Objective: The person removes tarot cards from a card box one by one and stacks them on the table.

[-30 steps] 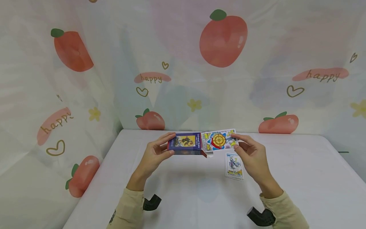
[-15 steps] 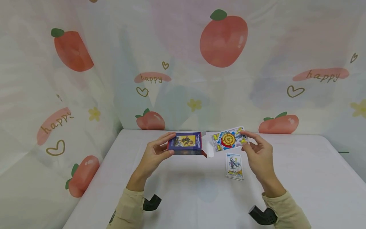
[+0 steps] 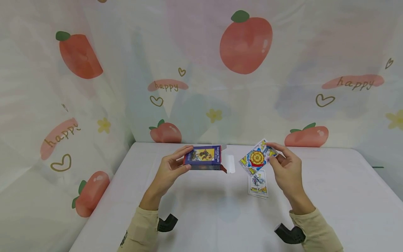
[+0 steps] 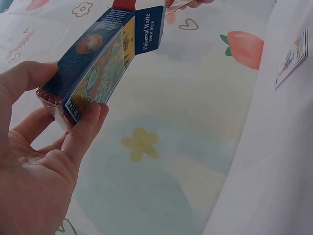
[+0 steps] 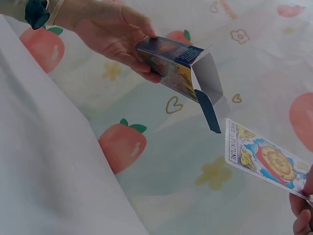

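Note:
My left hand [image 3: 169, 171] grips the closed end of a blue tarot card box [image 3: 203, 157], thumb on the near edge and fingers on the far one. The box's flap end stands open toward the right; in the right wrist view its inside [image 5: 208, 73] looks white and hollow. Between thumb and fingers my right hand [image 3: 285, 171] pinches a tarot card [image 3: 256, 158] showing a golden wheel, tilted and apart from the box. Below that card a small stack of tarot cards [image 3: 258, 185] lies face up on the table, its top edge partly covered from the head view.
A white-covered table [image 3: 201, 213] spreads beneath both hands. Behind it and on the left hangs a pale curtain [image 3: 201, 105] printed with fruit and hearts. Black curved pieces [image 3: 290, 233] stick out from both wrists.
The wheel card has come away from the box's open end and shifted right, then turned with its lower end toward the stack. The left hand and box stay nearly still.

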A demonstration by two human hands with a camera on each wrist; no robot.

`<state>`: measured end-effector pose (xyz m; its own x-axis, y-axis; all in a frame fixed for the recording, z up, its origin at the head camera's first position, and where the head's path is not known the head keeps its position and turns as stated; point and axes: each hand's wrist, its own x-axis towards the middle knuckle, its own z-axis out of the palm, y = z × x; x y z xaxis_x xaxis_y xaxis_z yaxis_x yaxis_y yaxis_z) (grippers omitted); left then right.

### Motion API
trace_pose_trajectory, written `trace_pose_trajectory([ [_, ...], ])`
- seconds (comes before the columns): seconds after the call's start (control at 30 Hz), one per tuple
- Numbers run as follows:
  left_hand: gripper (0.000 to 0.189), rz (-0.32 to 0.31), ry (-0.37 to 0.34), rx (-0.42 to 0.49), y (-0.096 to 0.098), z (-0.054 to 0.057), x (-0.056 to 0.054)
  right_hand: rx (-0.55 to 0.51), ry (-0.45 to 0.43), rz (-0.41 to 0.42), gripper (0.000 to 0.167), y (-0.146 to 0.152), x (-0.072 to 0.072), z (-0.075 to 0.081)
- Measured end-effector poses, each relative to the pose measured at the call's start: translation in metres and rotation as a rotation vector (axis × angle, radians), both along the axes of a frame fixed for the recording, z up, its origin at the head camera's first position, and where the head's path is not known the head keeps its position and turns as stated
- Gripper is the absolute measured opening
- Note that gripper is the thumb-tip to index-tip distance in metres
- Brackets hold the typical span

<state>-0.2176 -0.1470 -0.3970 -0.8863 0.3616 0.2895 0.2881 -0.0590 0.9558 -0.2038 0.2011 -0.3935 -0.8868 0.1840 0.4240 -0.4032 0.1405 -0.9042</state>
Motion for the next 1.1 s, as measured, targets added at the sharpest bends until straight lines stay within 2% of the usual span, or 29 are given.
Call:
trace_pose_trajectory([
  [0.13, 0.053, 0.007, 0.0, -0.005, 0.0, 0.0, 0.0, 0.017, -0.004, 0.004, 0.035, 0.002, -0.002, -0.002],
  [0.37, 0.054, 0.008, 0.005, -0.012, 0.001, 0.001, 0.0, 0.177, -0.046, -0.045, 0.04, 0.006, -0.005, -0.008],
  [0.47, 0.054, 0.006, 0.008, -0.01, 0.001, 0.0, 0.0, 0.226, -0.083, -0.041, 0.042, 0.009, -0.008, -0.012],
  [0.63, 0.054, 0.003, 0.009, -0.006, 0.002, 0.0, -0.001, 0.27, -0.139, -0.01, 0.045, 0.013, -0.012, -0.019],
  [0.9, 0.054, -0.003, 0.004, -0.006, 0.002, -0.001, -0.001, 0.329, -0.199, -0.017, 0.043, 0.019, -0.018, -0.027],
  [1.1, 0.054, 0.001, 0.006, -0.009, 0.001, -0.001, -0.002, 0.349, -0.238, 0.012, 0.045, 0.024, -0.024, -0.035],
])
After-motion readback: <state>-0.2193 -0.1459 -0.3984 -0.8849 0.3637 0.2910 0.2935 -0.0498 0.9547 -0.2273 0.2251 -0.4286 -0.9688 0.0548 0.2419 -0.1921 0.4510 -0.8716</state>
